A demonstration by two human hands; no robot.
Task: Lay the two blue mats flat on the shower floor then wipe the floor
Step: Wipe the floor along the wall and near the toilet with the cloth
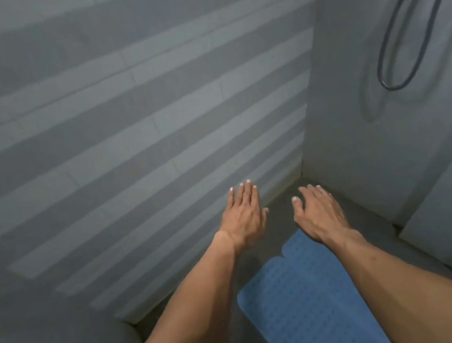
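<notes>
Blue mat (303, 293) lies flat, long axis running from bottom centre toward the corner. Right hand (320, 215) hovers nearer its far end; left hand (244, 219) is beside it, both with fingers spread, empty.

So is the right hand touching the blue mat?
Cannot tell. In the head view the right hand is open, palm down, overlapping the far end of the blue mat, but one view from above shows neither contact nor gap.

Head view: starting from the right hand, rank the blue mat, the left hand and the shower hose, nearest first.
1. Blue mat: on the floor just below the right hand, which overlaps its far edge.
2. Left hand: open, alongside on the left, a gap between.
3. Shower hose: looped on the right wall, well above, clearly farthest.
</notes>
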